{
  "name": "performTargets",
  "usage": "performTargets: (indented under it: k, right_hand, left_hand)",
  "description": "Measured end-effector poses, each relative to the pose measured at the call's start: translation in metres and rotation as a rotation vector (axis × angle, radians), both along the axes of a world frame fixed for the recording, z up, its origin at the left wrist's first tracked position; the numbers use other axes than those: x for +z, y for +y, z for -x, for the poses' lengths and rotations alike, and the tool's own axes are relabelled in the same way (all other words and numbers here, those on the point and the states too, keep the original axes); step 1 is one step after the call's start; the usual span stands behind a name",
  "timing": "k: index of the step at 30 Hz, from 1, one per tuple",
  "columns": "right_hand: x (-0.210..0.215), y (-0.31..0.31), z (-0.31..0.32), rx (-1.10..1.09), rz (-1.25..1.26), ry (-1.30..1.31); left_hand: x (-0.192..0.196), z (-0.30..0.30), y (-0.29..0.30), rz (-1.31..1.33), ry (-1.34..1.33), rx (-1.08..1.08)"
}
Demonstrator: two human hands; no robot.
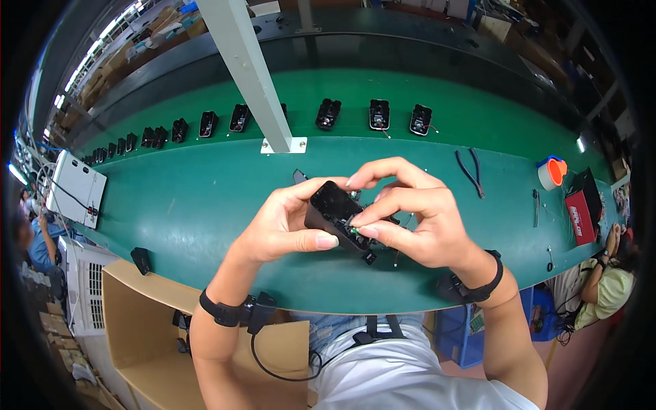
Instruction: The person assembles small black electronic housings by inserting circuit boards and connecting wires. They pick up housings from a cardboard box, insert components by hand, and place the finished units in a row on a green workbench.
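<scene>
black plastic housing [331,199], open, tilted, raised between green workbench [171,198]'s near and far edges, small green board [354,231] at its opening

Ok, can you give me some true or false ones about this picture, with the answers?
1. The left hand holds a black casing. True.
2. The right hand holds the pliers. False: they lie on the green table; it pinches a small green part.
3. More black casings are lined up beyond the hands. True.
4. The red box is left of both hands. False: it is to their right.
</scene>
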State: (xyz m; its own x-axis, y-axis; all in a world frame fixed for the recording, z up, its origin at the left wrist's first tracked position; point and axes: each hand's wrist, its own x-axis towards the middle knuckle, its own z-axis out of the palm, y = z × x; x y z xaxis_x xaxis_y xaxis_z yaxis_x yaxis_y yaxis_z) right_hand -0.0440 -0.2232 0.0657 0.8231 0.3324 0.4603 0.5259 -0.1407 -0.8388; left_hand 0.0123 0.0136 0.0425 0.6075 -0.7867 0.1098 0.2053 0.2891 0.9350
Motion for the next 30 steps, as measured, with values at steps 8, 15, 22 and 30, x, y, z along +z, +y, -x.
performTargets:
  k: [8, 15, 22, 30]
  right_hand:
    - [-0.01, 0.009, 0.004, -0.129, 0.101, -0.119]
    - [-0.009, -0.001, -0.008, 0.0, 0.126, -0.145]
    - [-0.04, 0.003, -0.019, 0.27, -0.353, 0.48]
    - [-0.058, 0.007, -0.014, 0.422, -0.687, 1.002]
  left_hand:
    - [-0.011, -0.003, -0.002, 0.048, -0.003, 0.063]
    - [-0.009, 0.01, -0.01, 0.027, 0.156, 0.23]
    - [0.006, 0.012, -0.012, -0.466, -0.163, 0.434]
    - [-0.005, 0.015, -0.009, -0.912, -1.119, 0.875]
